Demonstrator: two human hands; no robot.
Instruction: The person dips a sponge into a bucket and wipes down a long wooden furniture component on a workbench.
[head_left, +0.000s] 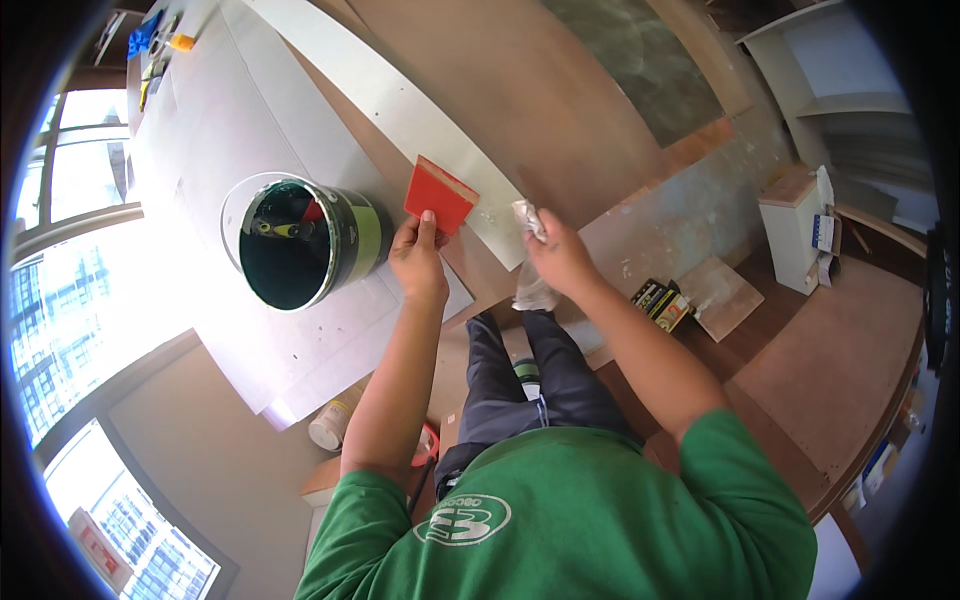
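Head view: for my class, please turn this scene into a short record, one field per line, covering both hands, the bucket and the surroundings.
Left grip: holds a red block with a tan edge
Right grip: holds crumpled plastic
Bucket: open, dark green inside, left of the left grip; contents hard to tell
Under the bucket: pale board
Beyond the hands: long white strip
Right of the right forearm: black and yellow box beside a wooden board
Clothing: green shirt, dark trousers
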